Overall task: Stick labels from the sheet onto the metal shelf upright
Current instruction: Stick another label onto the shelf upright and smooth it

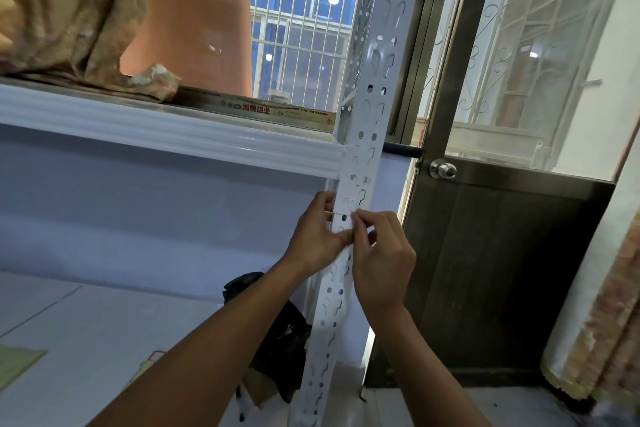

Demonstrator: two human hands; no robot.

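Metal shelf upright [363, 135], pale grey and punched with round holes and keyhole slots, leans beside the door [491, 253]. At mid-height, left hand [317, 239] grips its edge; right hand [381, 253] fingers [360, 218] are pinched on a small white label [341, 214] against its face.

The shelf upright [363, 135] was smooth, pale painted metal with punched slots; the door knob [443, 170] was shiny steel, and the curtain [69, 10] coarse patterned cloth.
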